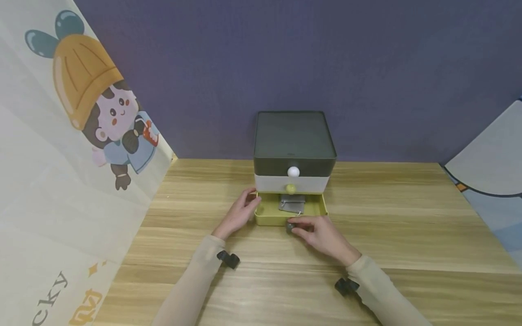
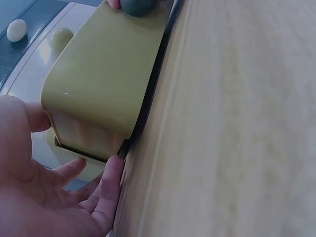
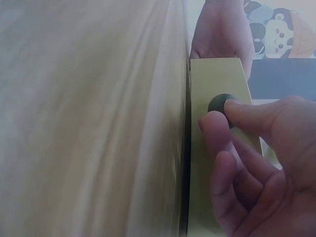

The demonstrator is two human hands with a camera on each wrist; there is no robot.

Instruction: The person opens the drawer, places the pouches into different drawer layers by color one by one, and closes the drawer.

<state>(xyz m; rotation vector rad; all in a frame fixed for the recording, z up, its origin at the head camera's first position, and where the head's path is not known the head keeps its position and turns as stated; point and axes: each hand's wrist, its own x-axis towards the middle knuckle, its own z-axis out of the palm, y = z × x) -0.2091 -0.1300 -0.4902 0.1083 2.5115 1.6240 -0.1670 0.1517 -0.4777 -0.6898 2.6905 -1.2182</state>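
A small desktop cabinet with a dark green top tier (image 1: pixel 295 136), a white middle drawer (image 1: pixel 271 183) and a yellow-green bottom drawer (image 1: pixel 269 220) stands by the back wall. The bottom drawer is pulled out; inside lies a grey drawstring pouch (image 1: pixel 292 207). My right hand (image 1: pixel 326 237) pinches the dark green round knob (image 3: pixel 219 106) on its front between thumb and fingers. At the drawer's left side is my left hand (image 1: pixel 240 210), its thumb (image 2: pixel 37 117) touching the drawer edge and its other fingers extended along the side.
The white knob (image 1: pixel 293 172) and the yellow-green knob (image 1: pixel 291 189) jut from the upper tiers. Wooden tabletop (image 1: pixel 408 226) surrounds the cabinet. A dark blue wall (image 1: pixel 367 81) rises behind, with a cartoon-printed panel (image 1: pixel 49 149) on the left.
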